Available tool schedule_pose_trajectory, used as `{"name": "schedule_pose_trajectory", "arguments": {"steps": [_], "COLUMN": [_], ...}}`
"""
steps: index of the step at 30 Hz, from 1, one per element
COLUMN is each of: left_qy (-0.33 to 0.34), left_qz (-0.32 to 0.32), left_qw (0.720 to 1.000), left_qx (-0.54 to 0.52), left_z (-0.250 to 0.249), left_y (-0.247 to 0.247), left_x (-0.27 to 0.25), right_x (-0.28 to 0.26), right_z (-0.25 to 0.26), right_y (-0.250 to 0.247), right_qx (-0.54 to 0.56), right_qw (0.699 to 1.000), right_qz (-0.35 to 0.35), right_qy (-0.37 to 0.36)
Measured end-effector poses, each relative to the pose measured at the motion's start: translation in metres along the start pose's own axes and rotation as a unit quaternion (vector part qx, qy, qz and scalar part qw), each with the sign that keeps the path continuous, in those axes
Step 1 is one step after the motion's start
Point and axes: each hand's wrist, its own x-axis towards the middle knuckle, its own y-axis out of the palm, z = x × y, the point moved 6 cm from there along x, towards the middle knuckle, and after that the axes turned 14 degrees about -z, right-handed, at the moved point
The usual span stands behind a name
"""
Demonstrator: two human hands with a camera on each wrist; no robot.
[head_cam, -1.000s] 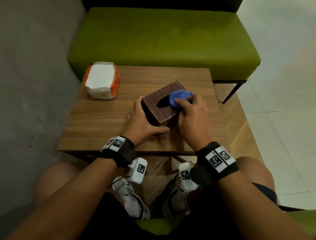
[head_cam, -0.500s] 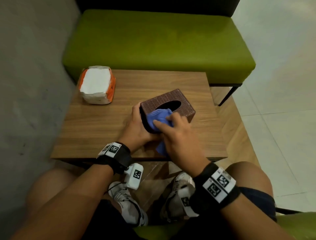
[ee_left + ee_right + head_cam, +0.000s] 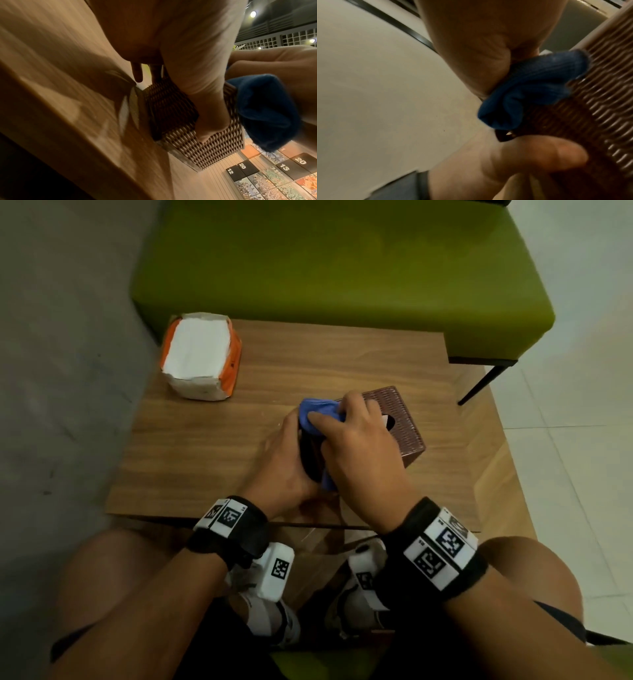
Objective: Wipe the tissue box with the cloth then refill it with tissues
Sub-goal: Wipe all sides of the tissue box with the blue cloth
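Observation:
A brown woven tissue box (image 3: 404, 426) stands on the wooden table (image 3: 212, 446), turned at an angle. My left hand (image 3: 284, 463) grips its near left corner, thumb on the near side (image 3: 211, 121), fingers on the far side. My right hand (image 3: 356, 440) holds a bunched blue cloth (image 3: 317, 414) and presses it on the box's top left edge. In the right wrist view the cloth (image 3: 536, 89) lies against the woven box (image 3: 590, 108). The left wrist view shows the cloth (image 3: 267, 111) hanging past the box (image 3: 205, 146). A tissue pack (image 3: 200, 357), white with orange sides, sits at the table's far left.
A green bench (image 3: 342, 268) runs along the table's far edge, with a black leg (image 3: 479, 385) at its right. A grey wall is on the left and white floor tiles on the right. My knees and shoes are under the near edge.
The cloth has gone from the box's far right top to its near left side, then up to the top left edge. The box has been turned clockwise under my left hand.

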Motion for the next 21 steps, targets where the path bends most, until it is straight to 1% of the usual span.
{"name": "schedule_pose_trajectory", "arguments": {"steps": [1,3,5,6,8,10,11,12,13,14,15,16,18,19,20,21], "left_qy": [0.002,0.016,0.000,-0.013,-0.023,-0.032,-0.036,-0.040,-0.033,-0.022,-0.013,-0.009,-0.002,0.001,0.001,0.003], "left_qz": [-0.003,-0.005,-0.002,0.003,0.010,0.009,0.001,-0.002,-0.003,0.003,0.010,0.015,0.021,0.023,0.020,0.018], "left_qw": [1.000,1.000,1.000,1.000,0.999,0.998,0.998,0.997,0.997,0.997,0.997,0.997,0.997,0.996,0.996,0.996], "left_qx": [0.002,0.007,0.019,0.018,0.026,0.046,0.051,0.060,0.067,0.071,0.071,0.074,0.079,0.081,0.083,0.083], "left_z": [0.000,0.001,0.004,0.005,0.008,0.007,0.009,0.009,0.010,0.008,0.007,0.005,0.005,0.003,0.002,0.001], "left_y": [-0.001,-0.002,-0.002,0.000,0.005,0.006,0.005,0.004,0.004,0.004,0.004,0.003,0.004,0.006,0.007,0.009], "left_x": [0.000,-0.004,-0.006,-0.006,-0.002,0.000,0.001,0.000,-0.001,-0.001,-0.001,-0.001,0.001,0.002,0.003,0.004], "right_x": [-0.005,-0.025,-0.028,-0.020,0.008,0.020,0.018,0.011,0.002,-0.001,0.002,0.009,0.022,0.023,0.023,0.022], "right_z": [0.004,0.015,0.011,0.002,-0.018,-0.019,-0.008,0.004,0.013,0.011,-0.003,-0.025,-0.074,-0.090,-0.089,-0.073], "right_y": [-0.001,-0.008,-0.013,-0.011,-0.007,-0.006,-0.007,-0.008,-0.008,-0.009,-0.012,-0.016,-0.030,-0.034,-0.035,-0.031], "right_qx": [-0.011,-0.029,-0.018,-0.017,-0.020,-0.028,-0.028,-0.026,-0.019,-0.012,-0.008,-0.014,-0.028,-0.036,-0.051,-0.059], "right_qw": [1.000,0.999,0.998,0.998,0.999,0.998,0.999,0.999,0.999,0.999,0.999,1.000,0.993,0.985,0.982,0.984], "right_qz": [0.006,0.036,0.050,0.049,0.034,0.011,0.012,0.023,0.041,0.043,0.029,0.004,-0.053,-0.069,-0.072,-0.064], "right_qy": [0.003,-0.022,-0.038,-0.033,0.011,0.047,0.039,0.016,-0.009,-0.022,-0.013,0.011,0.105,0.151,0.168,0.153]}}
